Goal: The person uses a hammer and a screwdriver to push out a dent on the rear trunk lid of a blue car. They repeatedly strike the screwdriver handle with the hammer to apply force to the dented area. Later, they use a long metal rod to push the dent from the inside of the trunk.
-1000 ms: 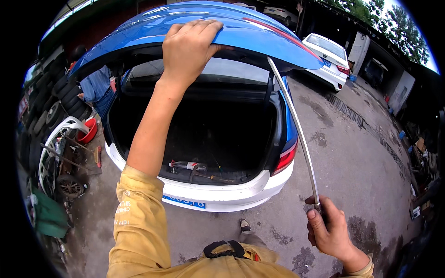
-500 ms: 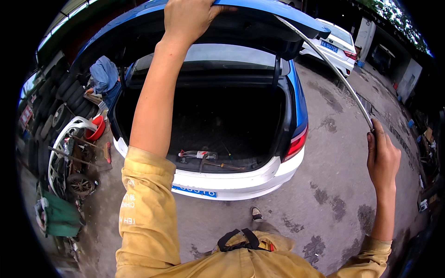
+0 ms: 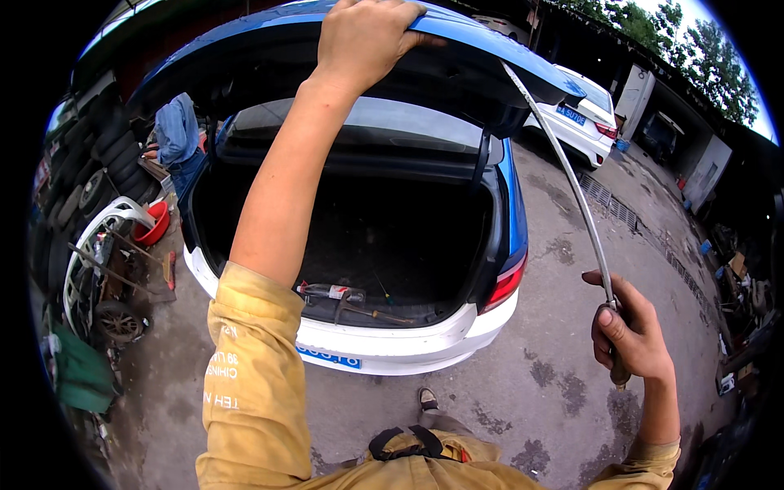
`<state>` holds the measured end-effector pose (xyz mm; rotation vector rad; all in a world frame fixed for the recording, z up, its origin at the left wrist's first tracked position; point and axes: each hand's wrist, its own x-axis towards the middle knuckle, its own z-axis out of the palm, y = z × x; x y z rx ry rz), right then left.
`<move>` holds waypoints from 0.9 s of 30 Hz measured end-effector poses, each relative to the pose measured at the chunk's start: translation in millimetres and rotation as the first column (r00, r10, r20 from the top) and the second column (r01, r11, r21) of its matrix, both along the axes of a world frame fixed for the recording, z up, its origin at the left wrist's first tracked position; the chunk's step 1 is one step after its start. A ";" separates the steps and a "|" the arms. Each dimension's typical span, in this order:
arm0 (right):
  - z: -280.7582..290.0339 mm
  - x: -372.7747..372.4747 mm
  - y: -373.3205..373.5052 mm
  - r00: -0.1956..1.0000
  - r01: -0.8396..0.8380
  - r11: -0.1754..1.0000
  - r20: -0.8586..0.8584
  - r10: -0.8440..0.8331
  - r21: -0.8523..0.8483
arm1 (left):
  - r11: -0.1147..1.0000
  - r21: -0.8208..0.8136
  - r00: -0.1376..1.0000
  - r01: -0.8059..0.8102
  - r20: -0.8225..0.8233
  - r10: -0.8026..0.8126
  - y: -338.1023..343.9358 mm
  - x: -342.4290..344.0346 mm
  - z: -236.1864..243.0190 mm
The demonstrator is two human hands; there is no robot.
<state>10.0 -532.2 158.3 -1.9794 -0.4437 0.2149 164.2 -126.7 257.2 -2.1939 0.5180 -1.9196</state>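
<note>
My left hand point(image 3: 367, 41) is raised to the rear edge of the blue trunk lid point(image 3: 482, 41), fingers over its top and thumb underneath. On the right, my right hand point(image 3: 637, 327) grips the dark handle of a long, slightly bowed metal rod point(image 3: 569, 171). The rod slants up to the underside of the lid near its right corner; whether its tip touches the lid I cannot tell. Below the lid, the car's trunk gapes. Just inside its sill point(image 3: 392, 336) lie a clear plastic bottle point(image 3: 333, 291), a hammer point(image 3: 371, 314) and a thin screwdriver-like tool point(image 3: 384, 287).
At left, a person in a blue jacket point(image 3: 177, 131) is beside stacked tires point(image 3: 122, 159). A red basin point(image 3: 153, 224), a white bumper point(image 3: 77, 261) and a green bin point(image 3: 82, 371) lie nearby. A white car point(image 3: 584, 122) is parked at the far right.
My right hand has come down and toward me, and now wraps round the rod's handle, with the rod steeper. My left hand stays on the lid. The whole view has shifted slightly.
</note>
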 end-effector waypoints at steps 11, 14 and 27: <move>43.4 -45.7 29.7 0.981 0.183 0.946 0.117 -0.156 -0.269 | 0.988 0.072 0.982 -0.138 0.137 0.127 1.1 7.7 -6.6; 15.9 0.6 -0.2 0.929 0.208 0.886 0.367 -0.047 -0.414 | 0.987 0.106 0.982 -0.118 0.159 0.100 8.4 9.7 -7.1; 3.6 108.2 -77.8 0.354 0.718 0.538 0.898 0.262 -0.441 | 1.000 0.017 0.998 0.019 0.062 -0.020 -8.2 -8.5 -9.8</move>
